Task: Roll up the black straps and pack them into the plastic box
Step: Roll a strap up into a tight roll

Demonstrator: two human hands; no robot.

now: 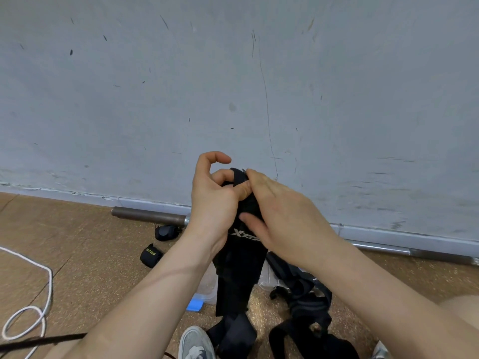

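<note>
Fingers (223, 175) of left hand (212, 200) curled, pinching top end of one black strap (242, 235); index hooked free above. Right hand (285, 218) pinches the same end, thumb pressed flat on the webbing. Strap hangs down frame centre, white lettering showing. Behind it, lower centre: one clear plastic box (207, 288), blue latch. Two rolled straps (151, 255) left of centre on floor. Loose straps (305, 301) heaped lower right, number unclear. One metal bar (150, 216) along wall base. One white cord (48, 286) lower left. Two shoes (194, 343) at bottom edge. Brown speckled floor (90, 255); scuffed grey wall (233, 73).
</note>
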